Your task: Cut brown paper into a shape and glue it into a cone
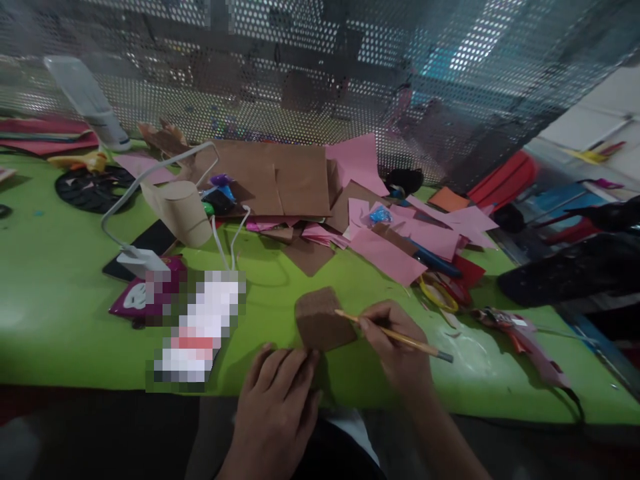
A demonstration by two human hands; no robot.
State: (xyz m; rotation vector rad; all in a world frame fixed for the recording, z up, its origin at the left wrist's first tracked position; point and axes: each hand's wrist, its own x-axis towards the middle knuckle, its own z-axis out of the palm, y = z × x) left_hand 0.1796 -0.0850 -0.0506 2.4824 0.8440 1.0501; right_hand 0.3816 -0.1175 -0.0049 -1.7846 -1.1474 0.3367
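A small brown piece of card or felt [324, 321] with rounded upper corners lies flat on the green table. My right hand [395, 340] pinches a yellow pencil [405, 339] with a grey end. The pencil's tip is over the right part of the brown piece; whether it touches cannot be made out. At the table's front edge rests my left hand [280, 393], fingers stretched out and fingertips by the lower edge of the brown piece. Nothing shows in that hand.
Brown paper [270, 177] and pink paper sheets [390, 253] pile up behind. Yellow-handled scissors [437, 293] and a pink corded glue gun [535, 343] lie right. A cardboard roll [186, 212], white charger [143, 260] and purple packet [150, 293] are left. Behind stands perforated metal mesh [300, 73].
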